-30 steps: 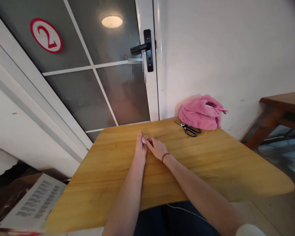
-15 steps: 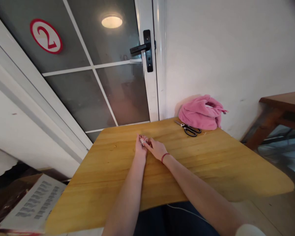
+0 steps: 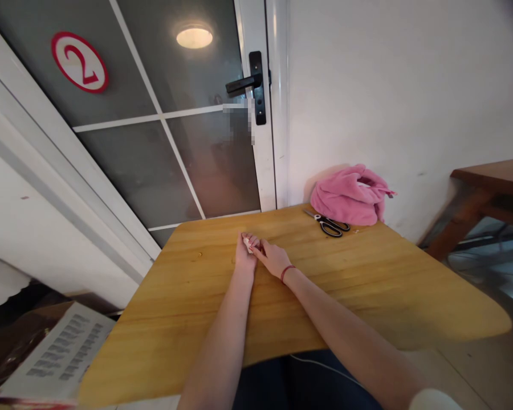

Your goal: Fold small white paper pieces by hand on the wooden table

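Note:
Over the far half of the wooden table (image 3: pixel 188 319), my two hands meet around a small white object with reddish marks (image 3: pixel 248 245). Its kind is too small to make out. My left hand (image 3: pixel 244 253) is closed around it, fingers curled over from the far side. From the right, my right hand (image 3: pixel 273 257) pinches at the same object with thumb and fingertips; a red cord bracelet (image 3: pixel 287 272) circles that wrist. Part of the object is hidden by the fingers.
Black-handled scissors (image 3: pixel 331 226) lie at the back right, beside a pink plush bag (image 3: pixel 348 196) against the wall. A tiny yellowish scrap (image 3: pixel 199 254) lies left of my hands. Beyond the table stands a glazed door (image 3: pixel 214 165); a printed carton (image 3: pixel 55 353) sits at lower left.
The fingers of my left hand have shifted slightly around the white object, which shows at a slightly different angle. Both arms stay nearly in place.

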